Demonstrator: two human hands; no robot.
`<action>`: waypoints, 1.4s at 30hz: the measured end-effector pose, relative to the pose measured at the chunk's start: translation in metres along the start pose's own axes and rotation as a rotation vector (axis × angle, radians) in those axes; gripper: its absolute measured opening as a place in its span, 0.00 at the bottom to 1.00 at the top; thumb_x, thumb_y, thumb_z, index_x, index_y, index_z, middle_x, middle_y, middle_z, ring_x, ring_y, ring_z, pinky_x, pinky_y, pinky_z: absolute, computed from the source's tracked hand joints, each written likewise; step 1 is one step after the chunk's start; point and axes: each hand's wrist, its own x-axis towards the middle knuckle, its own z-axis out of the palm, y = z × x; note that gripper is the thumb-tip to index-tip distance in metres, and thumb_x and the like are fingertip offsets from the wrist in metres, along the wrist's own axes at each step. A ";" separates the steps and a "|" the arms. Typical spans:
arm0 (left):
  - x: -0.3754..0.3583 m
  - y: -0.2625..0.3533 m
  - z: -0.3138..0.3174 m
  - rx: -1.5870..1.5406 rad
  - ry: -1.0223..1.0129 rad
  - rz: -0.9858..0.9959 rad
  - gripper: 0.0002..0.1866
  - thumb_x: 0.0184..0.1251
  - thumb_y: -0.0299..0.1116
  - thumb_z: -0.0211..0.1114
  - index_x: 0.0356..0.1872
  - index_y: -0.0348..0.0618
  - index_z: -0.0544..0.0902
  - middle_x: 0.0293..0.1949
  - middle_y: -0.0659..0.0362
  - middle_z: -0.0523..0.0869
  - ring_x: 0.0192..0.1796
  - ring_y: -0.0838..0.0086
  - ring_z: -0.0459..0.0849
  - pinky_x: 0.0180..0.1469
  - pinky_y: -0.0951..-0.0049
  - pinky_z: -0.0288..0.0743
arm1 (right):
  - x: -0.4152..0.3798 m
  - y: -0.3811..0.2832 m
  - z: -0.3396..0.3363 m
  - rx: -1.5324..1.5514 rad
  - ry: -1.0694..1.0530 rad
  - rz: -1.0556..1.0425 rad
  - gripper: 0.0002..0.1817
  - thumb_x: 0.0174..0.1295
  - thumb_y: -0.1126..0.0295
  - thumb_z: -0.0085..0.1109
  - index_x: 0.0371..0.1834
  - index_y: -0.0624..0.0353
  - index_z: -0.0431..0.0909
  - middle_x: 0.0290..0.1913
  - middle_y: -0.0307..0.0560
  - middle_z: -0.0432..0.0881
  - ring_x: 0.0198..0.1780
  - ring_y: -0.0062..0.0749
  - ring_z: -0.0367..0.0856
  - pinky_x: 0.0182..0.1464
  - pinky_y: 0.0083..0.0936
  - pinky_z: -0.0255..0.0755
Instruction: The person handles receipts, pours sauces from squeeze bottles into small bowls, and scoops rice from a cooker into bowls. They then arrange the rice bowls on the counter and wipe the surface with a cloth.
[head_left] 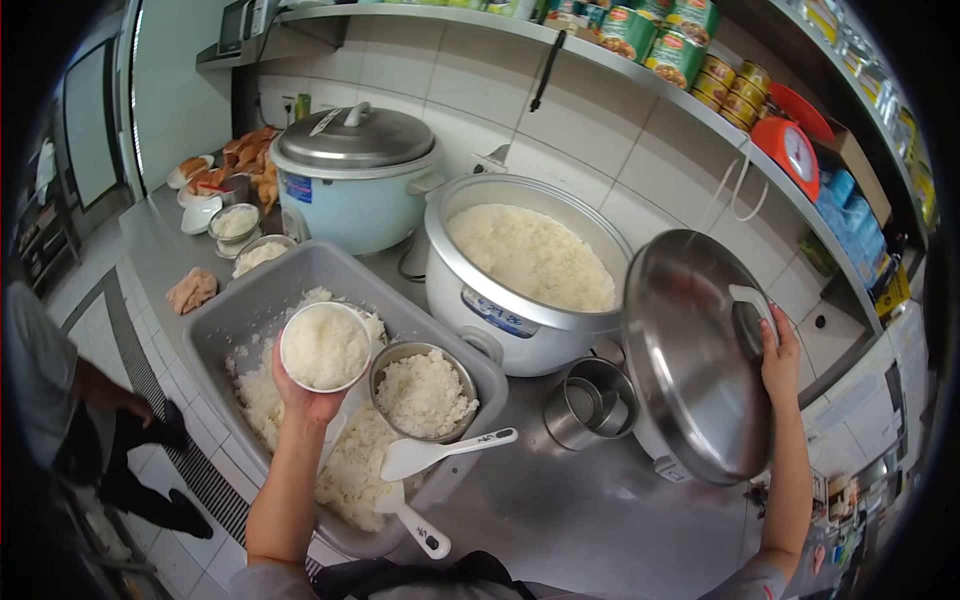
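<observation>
In my left hand is a white bowl heaped with cooked rice, held above the grey tub. My right hand grips the handle of a large steel pot lid, which is tilted over a white cooker at the right. Rice lies in the tub, along with a steel bowl full of rice. Two white rice paddles rest there: one paddle lies across the tub's rim, the other paddle points toward me. An uncovered rice cooker full of rice stands behind.
A closed rice cooker stands at the back left, beside small bowls and browned pieces of meat. Steel cups sit before the lid. Cans and a red scale fill the shelf. Another person stands at left.
</observation>
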 end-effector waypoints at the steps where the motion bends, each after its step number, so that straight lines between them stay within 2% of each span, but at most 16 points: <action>1: 0.002 0.000 -0.004 -0.004 0.014 0.016 0.31 0.57 0.62 0.44 0.55 0.55 0.72 0.54 0.58 0.75 0.55 0.58 0.74 0.52 0.43 0.66 | 0.001 -0.013 0.010 0.028 -0.033 -0.058 0.19 0.62 0.69 0.51 0.54 0.66 0.70 0.51 0.57 0.76 0.55 0.39 0.73 0.58 0.25 0.61; 7: 0.008 -0.001 -0.016 0.018 -0.052 0.043 0.31 0.58 0.61 0.41 0.55 0.53 0.72 0.54 0.57 0.75 0.55 0.58 0.74 0.51 0.43 0.67 | 0.063 -0.084 0.139 -0.022 -0.166 -0.278 0.17 0.60 0.64 0.53 0.51 0.55 0.74 0.46 0.58 0.77 0.49 0.49 0.76 0.51 0.31 0.69; 13: 0.003 -0.003 -0.001 -0.002 -0.070 0.084 0.29 0.61 0.56 0.41 0.53 0.46 0.73 0.52 0.55 0.76 0.54 0.60 0.75 0.56 0.55 0.68 | 0.140 -0.091 0.291 0.015 -0.140 -0.180 0.18 0.58 0.60 0.54 0.49 0.57 0.75 0.44 0.61 0.78 0.49 0.54 0.74 0.52 0.35 0.68; 20: 0.000 -0.001 0.004 -0.043 -0.022 0.051 0.28 0.61 0.56 0.42 0.52 0.46 0.74 0.51 0.55 0.77 0.52 0.59 0.76 0.56 0.55 0.69 | 0.159 -0.087 0.351 -0.088 -0.108 -0.094 0.23 0.59 0.56 0.50 0.54 0.57 0.72 0.47 0.63 0.75 0.51 0.55 0.73 0.54 0.36 0.67; 24: 0.001 -0.002 -0.001 -0.112 -0.052 0.043 0.28 0.63 0.53 0.41 0.54 0.41 0.71 0.52 0.52 0.76 0.53 0.58 0.75 0.56 0.57 0.69 | 0.151 -0.085 0.352 -0.106 -0.089 -0.120 0.26 0.60 0.52 0.48 0.54 0.61 0.71 0.45 0.60 0.76 0.51 0.50 0.72 0.56 0.36 0.64; 27: 0.001 -0.001 -0.009 -0.094 -0.067 0.008 0.27 0.64 0.52 0.42 0.52 0.41 0.72 0.50 0.53 0.78 0.52 0.60 0.76 0.55 0.58 0.70 | 0.114 -0.097 0.330 -0.132 0.123 -0.199 0.27 0.62 0.48 0.44 0.52 0.59 0.73 0.39 0.53 0.75 0.47 0.45 0.72 0.54 0.33 0.63; 29: 0.002 -0.003 -0.005 -0.073 -0.086 0.035 0.28 0.64 0.53 0.42 0.53 0.41 0.72 0.51 0.53 0.77 0.52 0.59 0.76 0.55 0.58 0.70 | 0.057 -0.132 0.272 0.423 -0.103 -0.255 0.25 0.65 0.50 0.40 0.46 0.61 0.75 0.39 0.53 0.77 0.46 0.41 0.74 0.53 0.30 0.64; 31: -0.001 -0.003 -0.010 -0.045 -0.157 0.045 0.29 0.64 0.54 0.42 0.55 0.42 0.70 0.53 0.53 0.75 0.54 0.59 0.74 0.57 0.57 0.68 | -0.017 -0.142 0.229 0.837 -0.234 -0.097 0.24 0.67 0.53 0.36 0.41 0.63 0.76 0.39 0.50 0.79 0.44 0.36 0.75 0.52 0.27 0.64; 32: 0.000 -0.003 -0.016 -0.052 -0.252 0.051 0.30 0.63 0.55 0.43 0.56 0.42 0.70 0.54 0.54 0.74 0.55 0.59 0.73 0.58 0.56 0.67 | -0.057 -0.129 0.221 0.853 -0.249 0.116 0.25 0.68 0.53 0.34 0.39 0.63 0.77 0.40 0.48 0.80 0.45 0.33 0.76 0.51 0.27 0.65; 34: 0.004 0.000 -0.032 0.047 -0.240 0.047 0.31 0.62 0.57 0.43 0.59 0.47 0.67 0.58 0.55 0.71 0.59 0.60 0.70 0.59 0.54 0.66 | -0.119 -0.125 0.188 0.791 -0.372 0.094 0.23 0.67 0.55 0.40 0.37 0.66 0.77 0.42 0.48 0.80 0.49 0.31 0.75 0.53 0.27 0.66; 35: 0.002 0.001 -0.027 0.078 -0.265 0.038 0.31 0.61 0.57 0.44 0.59 0.47 0.66 0.59 0.56 0.70 0.60 0.59 0.69 0.59 0.52 0.65 | -0.145 -0.131 0.173 1.034 -0.363 0.170 0.20 0.66 0.58 0.42 0.39 0.66 0.77 0.45 0.49 0.79 0.49 0.31 0.75 0.50 0.26 0.69; 36: 0.007 0.006 -0.042 0.092 -0.414 -0.006 0.32 0.60 0.57 0.46 0.60 0.48 0.66 0.60 0.56 0.69 0.60 0.57 0.68 0.59 0.45 0.62 | -0.170 -0.133 0.156 0.988 -0.335 0.216 0.12 0.64 0.67 0.46 0.40 0.63 0.77 0.46 0.48 0.77 0.48 0.29 0.75 0.50 0.25 0.68; 37: -0.001 0.006 -0.023 0.061 -0.044 0.004 0.32 0.59 0.57 0.47 0.61 0.49 0.65 0.61 0.54 0.68 0.62 0.55 0.66 0.58 0.39 0.60 | -0.195 -0.130 0.151 1.043 -0.268 0.357 0.10 0.62 0.72 0.47 0.41 0.61 0.77 0.45 0.46 0.77 0.47 0.28 0.75 0.49 0.24 0.68; 38: -0.004 0.003 -0.011 0.060 0.056 0.039 0.33 0.58 0.57 0.49 0.62 0.50 0.63 0.62 0.53 0.65 0.64 0.54 0.63 0.58 0.36 0.57 | -0.219 -0.124 0.145 1.105 -0.198 0.490 0.10 0.60 0.77 0.48 0.42 0.60 0.76 0.45 0.44 0.76 0.46 0.27 0.75 0.49 0.23 0.68; 41: -0.019 -0.010 0.019 0.181 0.107 0.125 0.32 0.63 0.50 0.47 0.64 0.44 0.59 0.65 0.50 0.59 0.66 0.50 0.56 0.64 0.42 0.51 | -0.292 -0.090 0.118 1.104 0.020 0.394 0.12 0.56 0.83 0.45 0.40 0.61 0.74 0.42 0.41 0.75 0.43 0.23 0.74 0.46 0.21 0.68; 42: -0.028 -0.016 0.039 0.162 0.171 0.118 0.28 0.65 0.44 0.45 0.64 0.41 0.59 0.65 0.50 0.60 0.68 0.54 0.55 0.67 0.46 0.47 | -0.313 -0.082 0.105 1.040 -0.004 0.417 0.09 0.55 0.83 0.46 0.36 0.62 0.75 0.40 0.41 0.75 0.40 0.22 0.73 0.43 0.18 0.67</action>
